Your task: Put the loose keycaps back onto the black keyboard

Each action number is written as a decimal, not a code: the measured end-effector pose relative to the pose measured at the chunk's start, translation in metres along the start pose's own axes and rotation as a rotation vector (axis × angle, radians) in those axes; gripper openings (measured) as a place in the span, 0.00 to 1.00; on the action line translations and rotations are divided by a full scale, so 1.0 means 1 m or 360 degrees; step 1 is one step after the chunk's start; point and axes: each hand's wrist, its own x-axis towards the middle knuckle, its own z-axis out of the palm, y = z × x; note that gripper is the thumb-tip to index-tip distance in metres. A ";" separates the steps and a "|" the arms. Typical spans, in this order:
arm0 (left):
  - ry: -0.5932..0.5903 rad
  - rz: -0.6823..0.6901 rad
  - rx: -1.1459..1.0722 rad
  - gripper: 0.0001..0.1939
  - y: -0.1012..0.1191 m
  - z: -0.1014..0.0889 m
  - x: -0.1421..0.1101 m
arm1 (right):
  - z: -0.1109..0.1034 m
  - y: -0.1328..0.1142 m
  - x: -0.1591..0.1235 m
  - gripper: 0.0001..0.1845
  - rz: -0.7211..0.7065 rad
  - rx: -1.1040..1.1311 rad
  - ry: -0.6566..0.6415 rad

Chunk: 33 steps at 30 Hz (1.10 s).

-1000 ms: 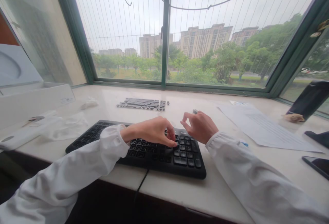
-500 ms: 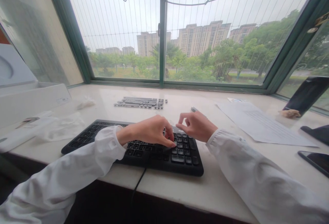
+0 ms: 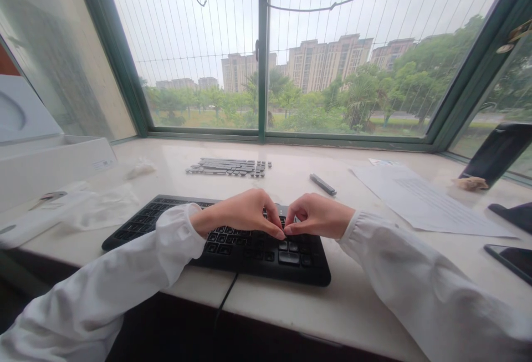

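A black keyboard [image 3: 257, 265] lies on the white sill, with the number-pad keys at its right end. Bare sockets show across its left and middle parts, where keycaps are off. Over the number pad, my left hand [image 3: 249, 212] has thumb and finger pinched down at the keys. My right hand [image 3: 320, 215] comes in from the other side, closed, its fingertips touching or nearly touching the left ones. Whatever lies between the fingertips is too small and hidden to make out. Loose keycaps [image 3: 228, 167] lie in rows behind the keyboard.
A dark pen-like tool [image 3: 323, 184] lies behind my right hand. Printed paper [image 3: 424, 198] and a phone [image 3: 509, 261] are on the right. To the left are a white box [image 3: 54, 165] and clear plastic wrapping [image 3: 102, 207]. A cable [image 3: 226, 298] hangs over the front edge.
My right hand has moved left and down onto the number pad, meeting my left fingertips. The pen-like tool is now uncovered. My left hand has stayed nearly in place.
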 end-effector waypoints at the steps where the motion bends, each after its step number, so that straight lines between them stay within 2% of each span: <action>1: -0.0004 -0.0021 -0.0006 0.18 0.000 0.000 0.000 | 0.000 -0.001 0.000 0.16 0.0030 0.0005 -0.0014; 6: -0.0009 -0.0115 -0.0011 0.19 -0.004 0.001 0.003 | 0.000 -0.007 -0.002 0.15 0.0139 0.0050 -0.0075; 13: -0.0155 -0.0267 -0.0033 0.25 -0.007 -0.001 0.011 | 0.003 -0.006 0.002 0.13 0.0177 0.0095 -0.0102; 21: -0.0165 -0.0293 0.0258 0.22 0.005 -0.002 0.019 | 0.007 -0.004 0.003 0.12 0.0172 0.0009 -0.0092; 27: -0.0328 -0.0325 0.0423 0.20 0.014 -0.010 0.032 | 0.010 0.001 0.007 0.10 0.0205 0.0099 -0.0086; 33: -0.0527 -0.0334 0.0307 0.24 0.014 -0.016 0.043 | 0.011 0.000 0.007 0.11 0.0228 0.0120 -0.0065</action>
